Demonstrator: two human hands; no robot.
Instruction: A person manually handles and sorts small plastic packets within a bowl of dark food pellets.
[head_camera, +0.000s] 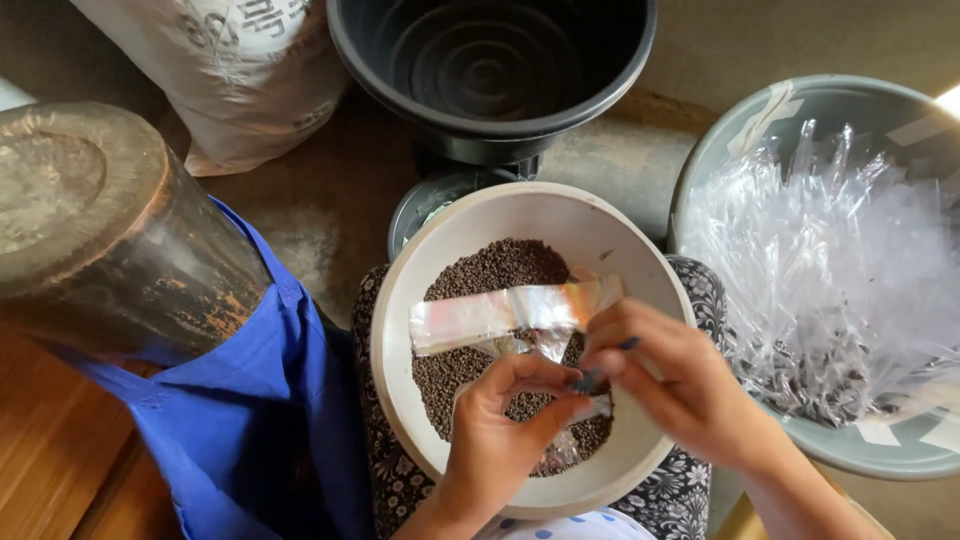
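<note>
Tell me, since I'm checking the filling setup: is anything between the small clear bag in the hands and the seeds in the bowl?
Nothing visible: both hands hold the clear bag directly over the seeds.

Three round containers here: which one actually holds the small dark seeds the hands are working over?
The cream bowl in the lap, under both hands. The black tub above it looks empty, and the grey bucket at right is stuffed with clear plastic bags.

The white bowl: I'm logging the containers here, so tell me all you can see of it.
The white bowl is round, smooth and wide-rimmed, maybe plastic or enamel. It rests upright on a lap in floral fabric, partly filled with small dark brown grains. Both hands work above it, holding a clear plastic sleeve.
</note>
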